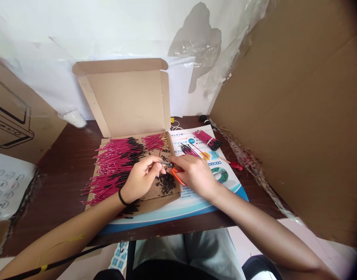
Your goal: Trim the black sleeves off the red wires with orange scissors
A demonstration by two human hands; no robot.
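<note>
On the dark wooden desk [60, 194], an open cardboard box [126, 103] sits beneath the hands, so black clippings [166, 183] gather inside it. Red wires [115, 165] lie fanned at nine o'clock, within easy reach; the left hand [141, 179] pinches one wire [163, 164], while the right hand [194, 175] grips orange-handled scissors [177, 175] beside its end.

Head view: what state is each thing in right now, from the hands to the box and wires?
Left hand: pinching a wire.
Right hand: gripping orange-handled snips.
Cardboard box: open, lid standing up.
Red wires: lying in layered rows, black ends together.
Black clippings: heaped loose on cardboard.
</note>
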